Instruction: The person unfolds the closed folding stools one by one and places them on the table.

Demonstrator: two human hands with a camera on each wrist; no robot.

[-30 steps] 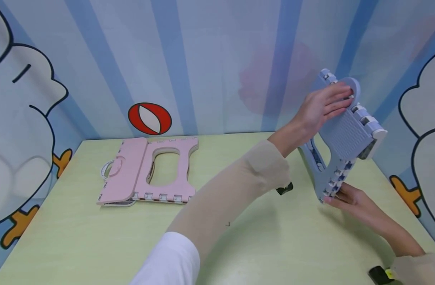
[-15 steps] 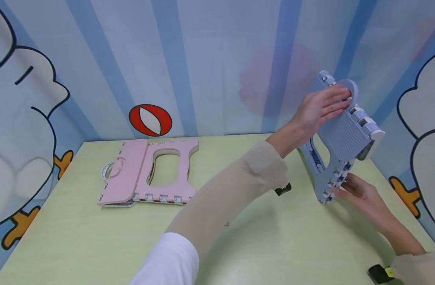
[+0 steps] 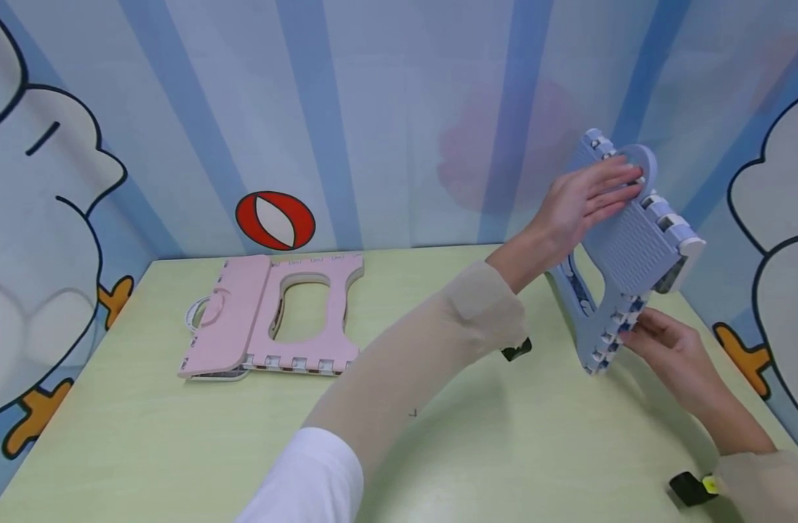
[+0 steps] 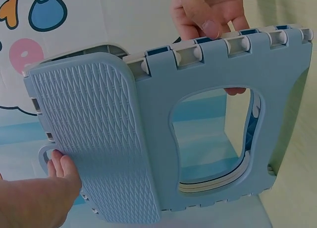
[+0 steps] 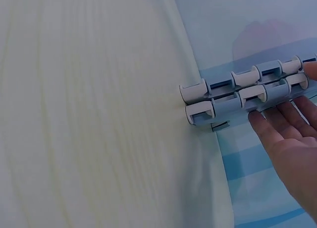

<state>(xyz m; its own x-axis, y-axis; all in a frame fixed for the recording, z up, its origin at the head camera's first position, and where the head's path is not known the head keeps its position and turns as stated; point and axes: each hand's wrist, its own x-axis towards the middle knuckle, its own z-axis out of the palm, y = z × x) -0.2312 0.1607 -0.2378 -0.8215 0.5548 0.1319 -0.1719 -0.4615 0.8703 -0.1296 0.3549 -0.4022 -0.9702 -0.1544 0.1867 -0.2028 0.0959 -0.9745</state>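
A folded light-blue folding step stool (image 3: 634, 243) is tilted up on end at the table's right side. Its lower end is at the tabletop. My left hand (image 3: 578, 200) lies with straight fingers against the stool's top end, by the loop handle (image 3: 649, 165). Lower down, my right hand (image 3: 670, 345) grips the hinged side edge. In the left wrist view the right thumb (image 4: 212, 28) presses this edge, and a fingertip shows through the leg opening. The hinge row (image 5: 228, 106) sits above the right fingers in the right wrist view.
A pink folding step stool (image 3: 304, 352) lies folded flat on the left half of the pale green table (image 3: 490, 465). A striped blue wall sheet (image 3: 405, 123) with cartoon figures encloses the back and sides. Black wrist devices (image 3: 692, 489) hang by the sleeves.
My right hand has slid up along the stool's hinged edge from its lower corner. The blue stool and my left hand have barely moved.
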